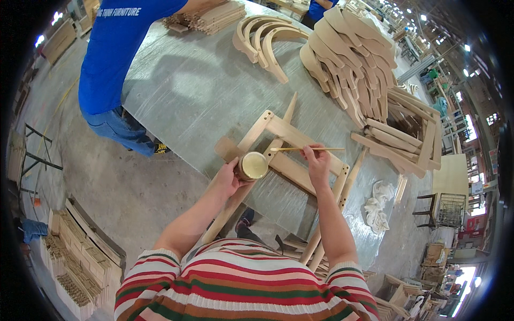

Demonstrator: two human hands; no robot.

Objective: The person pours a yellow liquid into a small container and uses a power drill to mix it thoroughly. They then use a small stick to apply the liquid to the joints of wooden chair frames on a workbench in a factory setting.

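My left hand (230,179) is wrapped round a small round pot (253,166) of pale yellowish liquid, tilted toward me. Pinched in the fingers of my right hand (318,165) is a thin wooden stick (333,149). Its pale tip lies at a rail end with small drilled holes, just beyond the pot; whether it touches the wood I cannot tell. Under both hands, a light wooden chair frame (293,135) with long tapered legs rests on the table and overhangs its near edge. More drilled holes show at the frame's right corner.
The grey table (176,101) carries stacked curved wooden parts (348,59), arched pieces (262,40), slats (214,18) and a pile of frames (404,134). Crumpled white plastic (378,206) lies at the right. A person in blue (115,53) stands at the far left edge.
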